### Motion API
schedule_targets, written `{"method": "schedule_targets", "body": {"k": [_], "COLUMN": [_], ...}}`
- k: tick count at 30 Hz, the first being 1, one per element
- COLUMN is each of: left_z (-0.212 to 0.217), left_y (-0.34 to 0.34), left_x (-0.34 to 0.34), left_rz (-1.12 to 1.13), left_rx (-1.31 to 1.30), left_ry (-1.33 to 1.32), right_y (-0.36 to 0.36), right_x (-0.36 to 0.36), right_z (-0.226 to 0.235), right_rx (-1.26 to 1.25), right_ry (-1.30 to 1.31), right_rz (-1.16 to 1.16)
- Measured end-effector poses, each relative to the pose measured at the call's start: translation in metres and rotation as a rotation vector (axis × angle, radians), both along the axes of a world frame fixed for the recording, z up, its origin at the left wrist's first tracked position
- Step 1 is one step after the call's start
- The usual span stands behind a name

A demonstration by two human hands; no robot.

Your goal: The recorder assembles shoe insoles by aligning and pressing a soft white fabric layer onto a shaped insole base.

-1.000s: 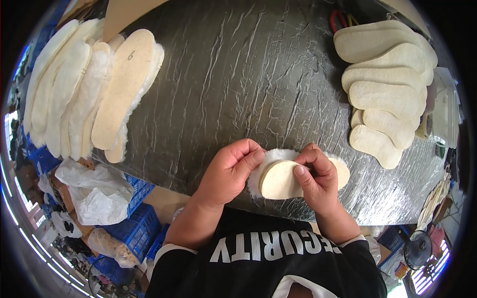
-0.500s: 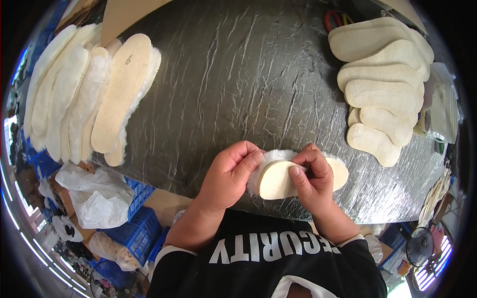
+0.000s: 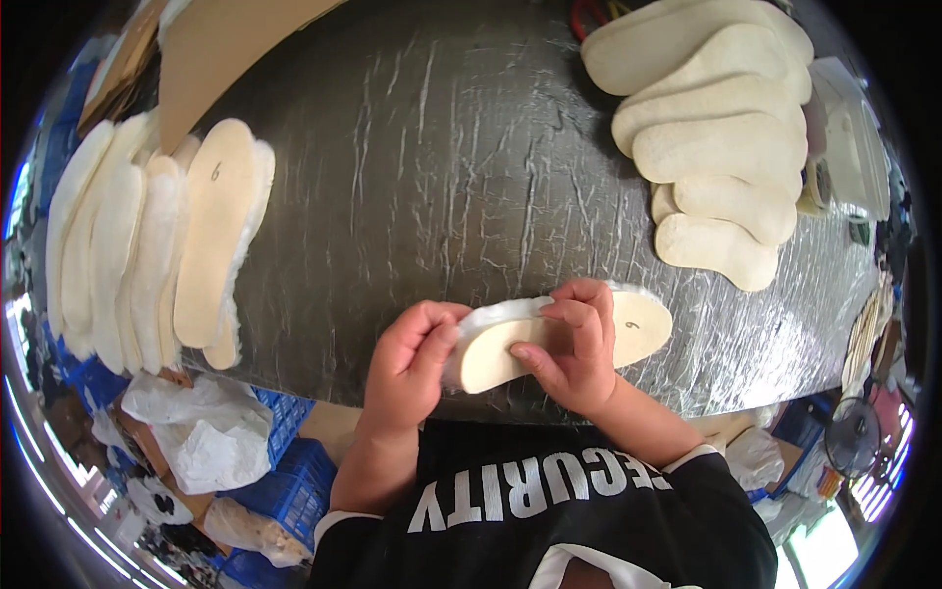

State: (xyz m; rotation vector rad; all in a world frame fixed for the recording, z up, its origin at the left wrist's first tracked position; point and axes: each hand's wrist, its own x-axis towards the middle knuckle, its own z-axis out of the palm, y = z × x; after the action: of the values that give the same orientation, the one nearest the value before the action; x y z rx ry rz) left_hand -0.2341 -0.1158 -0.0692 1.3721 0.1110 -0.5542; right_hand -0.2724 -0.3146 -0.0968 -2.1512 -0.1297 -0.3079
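Observation:
Close to my body, over the table's near edge, I hold a cream insole (image 3: 488,357) with white fluffy fleece along its far side. My left hand (image 3: 410,361) pinches the fleece at the insole's left end between thumb and fingers. My right hand (image 3: 577,346) grips the middle, thumb on the cream face and bent fingers at the fleece edge. To the right of that hand another rounded cream end (image 3: 643,326) with a handwritten mark shows; whether it is the same insole or a second one is hidden by my hand.
A row of fleece-backed insoles (image 3: 211,236) lies at the left of the dark, wrinkled table (image 3: 412,216). Plain cream insoles (image 3: 721,147) overlap in a pile at the right. Cardboard (image 3: 221,54) is at the far left; blue crates (image 3: 294,486) and a white plastic bag (image 3: 211,427) sit below.
Both hands and the insole have shifted left in the picture, and more of the marked end shows. The view has also tilted, so the piles sit differently. Both hands keep their hold.

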Motion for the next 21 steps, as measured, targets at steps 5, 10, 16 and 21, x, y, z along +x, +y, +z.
{"method": "schedule_targets", "body": {"k": [5,10,16,21], "left_z": [-0.013,-0.009,-0.006,-0.005], "left_y": [0.019,0.030,0.034,0.037], "left_x": [-0.004,-0.003,0.007,0.009], "left_rz": [0.014,-0.090,-0.214,-0.250], "left_rx": [-0.125,-0.169,-0.193,-0.194], "left_ry": [0.017,-0.084,-0.207,-0.212], "right_y": [-0.022,-0.026,-0.028,-0.029], "right_x": [0.009,0.015,0.016,0.014], "right_z": [0.008,0.016,0.025,0.023], "right_rx": [-0.145,-0.207,-0.199,-0.188], "right_ry": [0.074,0.204,0.191,0.188], "right_rz": [0.062,0.217,0.264,0.259]}}
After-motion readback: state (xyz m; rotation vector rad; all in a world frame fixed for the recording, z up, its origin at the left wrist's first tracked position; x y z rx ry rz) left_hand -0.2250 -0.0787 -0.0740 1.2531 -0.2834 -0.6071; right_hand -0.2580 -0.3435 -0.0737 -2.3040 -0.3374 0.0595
